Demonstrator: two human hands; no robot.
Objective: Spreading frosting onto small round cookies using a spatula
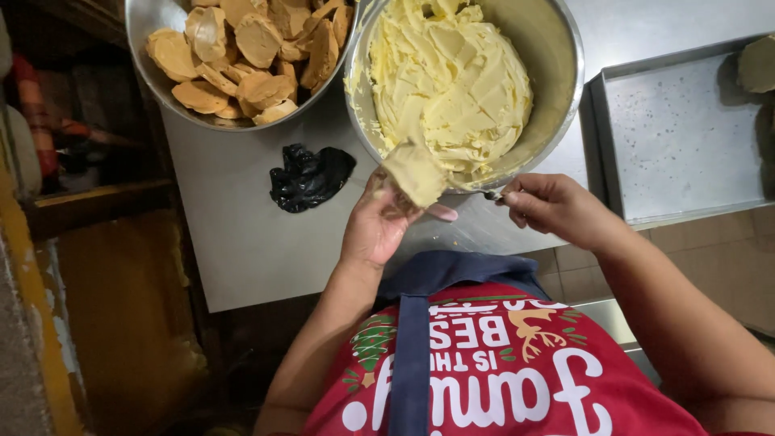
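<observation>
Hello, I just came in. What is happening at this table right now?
A person in a red shirt and blue apron stands at a metal table. The left hand holds a bread slice coated with pale yellow spread. The right hand grips a thin utensil at the rim of the spread bowl. A second bowl behind holds plain slices. A crumpled black bag and a metal tray lie nearby.

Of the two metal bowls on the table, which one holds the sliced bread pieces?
The left bowl, beside the black plastic bag. The right bowl holds pale yellow spread instead.
</observation>
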